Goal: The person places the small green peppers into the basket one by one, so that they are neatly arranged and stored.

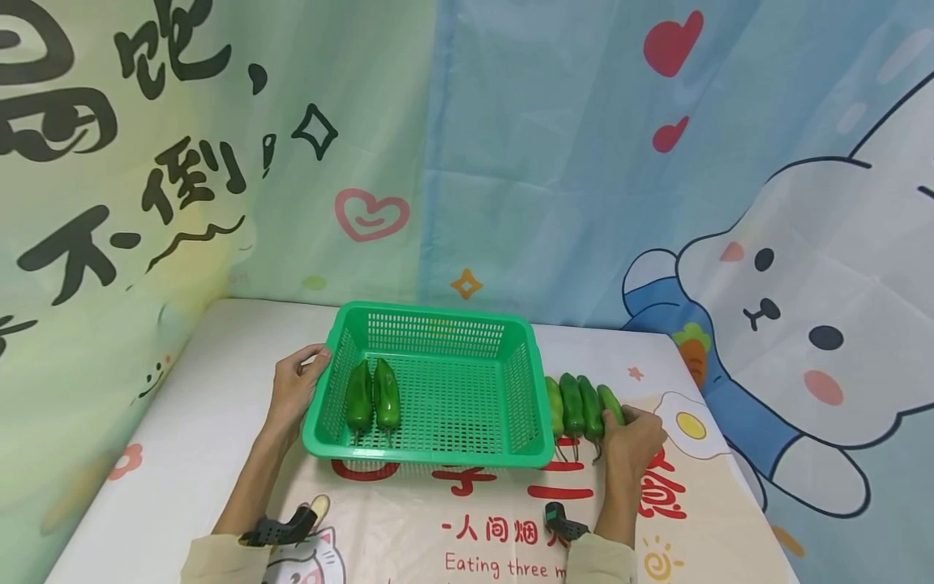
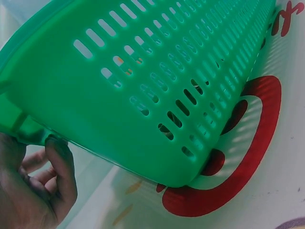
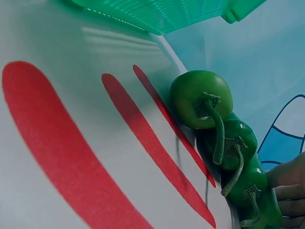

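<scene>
A green plastic basket (image 1: pixel 452 397) sits on the table, with two green peppers (image 1: pixel 373 397) lying side by side at its left end. My left hand (image 1: pixel 295 385) holds the basket's left rim, its curled fingers (image 2: pixel 62 167) under the edge in the left wrist view. Right of the basket several more green peppers (image 1: pixel 572 405) lie in a row, stems toward me. My right hand (image 1: pixel 633 438) grips the rightmost pepper (image 1: pixel 610 401) between thumb and fingers. In the right wrist view only part of that hand (image 3: pixel 289 191) shows, beside the peppers' stem ends.
A printed cloth (image 1: pixel 511 519) with red characters covers the front of the white table (image 1: pixel 219 381). Behind the table hangs a curtain (image 1: pixel 511 162) with a cartoon rabbit. Black straps with small devices (image 1: pixel 280 529) are on both wrists.
</scene>
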The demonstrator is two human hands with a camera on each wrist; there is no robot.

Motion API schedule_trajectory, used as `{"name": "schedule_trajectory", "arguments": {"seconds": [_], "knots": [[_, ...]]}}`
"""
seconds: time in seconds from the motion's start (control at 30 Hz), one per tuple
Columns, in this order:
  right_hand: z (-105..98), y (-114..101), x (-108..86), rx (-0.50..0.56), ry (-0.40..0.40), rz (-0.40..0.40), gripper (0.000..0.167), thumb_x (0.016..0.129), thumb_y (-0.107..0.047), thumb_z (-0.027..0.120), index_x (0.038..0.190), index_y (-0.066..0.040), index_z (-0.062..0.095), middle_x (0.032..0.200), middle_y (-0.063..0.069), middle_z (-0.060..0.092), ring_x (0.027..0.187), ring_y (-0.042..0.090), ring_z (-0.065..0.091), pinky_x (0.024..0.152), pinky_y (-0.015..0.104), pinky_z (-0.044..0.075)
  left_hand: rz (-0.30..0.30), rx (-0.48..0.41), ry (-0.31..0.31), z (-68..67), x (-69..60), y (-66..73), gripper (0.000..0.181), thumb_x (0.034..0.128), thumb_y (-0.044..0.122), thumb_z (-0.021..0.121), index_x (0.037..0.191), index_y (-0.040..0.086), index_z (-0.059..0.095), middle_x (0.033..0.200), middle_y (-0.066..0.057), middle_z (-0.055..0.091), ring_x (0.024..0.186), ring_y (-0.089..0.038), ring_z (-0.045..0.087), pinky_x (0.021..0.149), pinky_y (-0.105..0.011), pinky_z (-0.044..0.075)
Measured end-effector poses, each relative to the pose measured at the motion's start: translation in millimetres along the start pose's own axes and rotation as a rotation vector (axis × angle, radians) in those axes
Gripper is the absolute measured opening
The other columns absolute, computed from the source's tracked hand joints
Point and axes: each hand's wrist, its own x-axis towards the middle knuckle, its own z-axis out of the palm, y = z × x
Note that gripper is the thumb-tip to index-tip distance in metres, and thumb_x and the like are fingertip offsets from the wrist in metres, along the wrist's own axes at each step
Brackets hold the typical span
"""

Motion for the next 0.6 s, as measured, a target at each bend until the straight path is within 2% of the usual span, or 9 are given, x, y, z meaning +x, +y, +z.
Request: {"name": "schedule_trajectory", "arguments": {"seconds": [0.2,0.37,0.6], "knots": [[0.4,4.6,-0.4,0.003,0.017,0.01,0.042,0.105,-0.007,0.068,0.137,0.019,0.063,0.133,0.043,0.065,0.127,0.051,0.058,0.114,0.066,0.052,0.008,0.007,0.005,0.7,-0.3,-1.3,0.05,0.1157,0.032,0.058,0.15,-0.004,0.059,0.1,-0.001,0.084,0.075,-0.001,0.076,0.068,-0.02,0.067],[0.2,8.9,1.0,0.01,0.044,0.021,0.042,0.105,-0.009,0.069,0.136,0.018,0.065,0.131,0.042,0.067,0.125,0.052,0.062,0.113,0.065,0.054,0.003,-0.001,0.002,0.3,-0.1,-2.2,0.05,0.1156,0.032,0.058,0.151,-0.004,0.059,0.097,0.001,0.083,0.074,-0.001,0.076,0.068,-0.02,0.067],[-4.2,5.7,2.3,0.05,0.09,0.083,0.042,0.103,-0.01,0.071,0.135,0.016,0.067,0.131,0.04,0.069,0.127,0.053,0.066,0.116,0.063,0.054,-0.001,-0.016,-0.004,0.5,0.4,-1.0,0.051,0.1158,0.031,0.057,0.151,-0.006,0.057,0.095,0.006,0.082,0.074,-0.002,0.076,0.068,-0.019,0.066]]}}
